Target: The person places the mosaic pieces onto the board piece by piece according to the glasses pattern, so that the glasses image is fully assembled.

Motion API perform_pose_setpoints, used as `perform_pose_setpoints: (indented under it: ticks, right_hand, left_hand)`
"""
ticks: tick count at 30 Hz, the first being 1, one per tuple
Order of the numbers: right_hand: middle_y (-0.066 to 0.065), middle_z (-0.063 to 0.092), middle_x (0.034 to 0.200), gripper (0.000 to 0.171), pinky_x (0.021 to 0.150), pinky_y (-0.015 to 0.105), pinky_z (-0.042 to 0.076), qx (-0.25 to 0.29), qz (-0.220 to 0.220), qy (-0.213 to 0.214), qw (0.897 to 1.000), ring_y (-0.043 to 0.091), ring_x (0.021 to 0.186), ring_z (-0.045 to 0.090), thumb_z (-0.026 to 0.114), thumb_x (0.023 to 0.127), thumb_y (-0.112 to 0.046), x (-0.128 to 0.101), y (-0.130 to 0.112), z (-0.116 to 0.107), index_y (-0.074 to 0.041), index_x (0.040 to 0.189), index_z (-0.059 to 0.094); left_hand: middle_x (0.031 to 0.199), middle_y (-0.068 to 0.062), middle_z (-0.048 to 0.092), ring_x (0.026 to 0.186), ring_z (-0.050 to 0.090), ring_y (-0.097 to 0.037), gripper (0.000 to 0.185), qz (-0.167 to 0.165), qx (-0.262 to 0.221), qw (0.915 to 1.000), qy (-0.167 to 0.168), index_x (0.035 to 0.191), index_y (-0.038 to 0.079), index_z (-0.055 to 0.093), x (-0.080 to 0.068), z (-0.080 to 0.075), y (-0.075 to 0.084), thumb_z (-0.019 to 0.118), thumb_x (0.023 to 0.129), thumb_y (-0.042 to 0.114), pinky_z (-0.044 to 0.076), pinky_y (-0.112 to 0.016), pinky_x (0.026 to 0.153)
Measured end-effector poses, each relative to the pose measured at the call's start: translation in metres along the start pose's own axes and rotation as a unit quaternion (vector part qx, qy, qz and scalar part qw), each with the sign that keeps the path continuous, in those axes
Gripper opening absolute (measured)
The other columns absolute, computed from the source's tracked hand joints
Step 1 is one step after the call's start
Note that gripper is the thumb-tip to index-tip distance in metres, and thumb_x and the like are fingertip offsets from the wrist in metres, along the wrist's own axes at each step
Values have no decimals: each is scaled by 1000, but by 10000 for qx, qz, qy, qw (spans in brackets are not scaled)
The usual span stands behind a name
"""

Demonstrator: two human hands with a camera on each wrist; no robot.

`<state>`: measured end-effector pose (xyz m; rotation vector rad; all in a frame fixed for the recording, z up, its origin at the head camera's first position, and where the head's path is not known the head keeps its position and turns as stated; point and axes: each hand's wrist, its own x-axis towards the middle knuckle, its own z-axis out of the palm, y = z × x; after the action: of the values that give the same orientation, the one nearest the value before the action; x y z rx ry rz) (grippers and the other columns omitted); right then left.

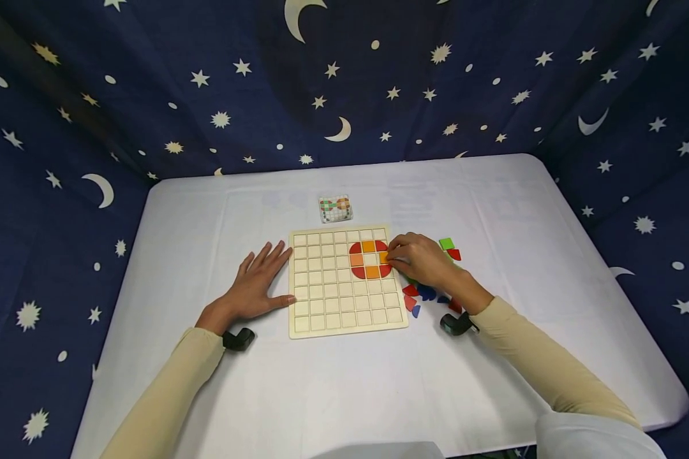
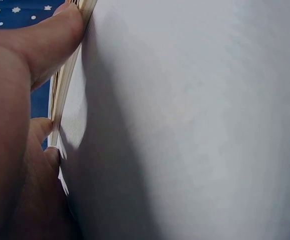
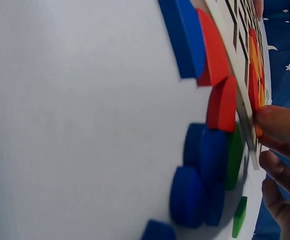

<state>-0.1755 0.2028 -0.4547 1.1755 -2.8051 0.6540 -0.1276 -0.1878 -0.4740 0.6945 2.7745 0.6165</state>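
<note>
R hand (image 1: 419, 260) pinching orange tile (image 1: 383, 257) at ring's 3 o'clock | L hand (image 1: 258, 284) flat, bracing board (image 1: 321, 319) | seating tile square w/ cell advised

Evenly, brightly lit from above, with soft shadows under the hands on the table (image 1: 494, 210); sharp head view bowed at the edges, both wrist views close, blurred and tilted.

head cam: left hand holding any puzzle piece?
No: the left hand lies flat with straight fingers on the white table, against the left edge of the grid board, holding nothing.
</note>
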Motion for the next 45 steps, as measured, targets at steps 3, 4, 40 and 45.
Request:
perform_pose_setpoints:
  ticks: [3, 4, 40, 45]
  right_hand:
    - [7, 68, 102, 14, 85, 38, 53, 262, -42, 154, 9995, 22, 97, 62, 78, 84, -4, 1, -2, 3, -4, 98, 79]
    - [8, 68, 101, 14, 85, 39, 53, 353, -59, 232, 9991, 23, 96, 63, 77, 84, -2, 1, -3, 4, -3, 98, 78]
    - [0, 68, 93, 22, 75, 37, 54, 727, 1109, -67, 9911, 17, 85, 63, 80, 77, 7, -97, -5, -22, -5, 95, 77]
    - [1, 68, 87, 25, 65, 29, 51, 999, 1328, -219, 9859, 14, 75, 58, 83, 74, 5, -96, -5, -26, -1, 96, 75]
  left_hand:
    - [164, -8, 6, 149, -3, -30, 102, 4, 4, 10000, 28, 159, 14, 15, -1, -1, 0, 69, 85, 57, -3, -56, 114]
    - [164, -9, 6, 149, -3, -30, 102, 7, -4, 10000, 42, 159, 14, 15, -1, -1, 0, 69, 85, 57, -3, -56, 114]
    - [165, -6, 4, 149, -4, -29, 102, 59, -16, 10000, -16, 160, 16, 13, 1, 2, -3, 68, 85, 59, -3, -54, 114]
    - [165, -7, 5, 149, -3, -30, 102, 48, -3, 10000, 34, 159, 15, 14, 0, 1, -2, 68, 85, 59, -2, -56, 114]
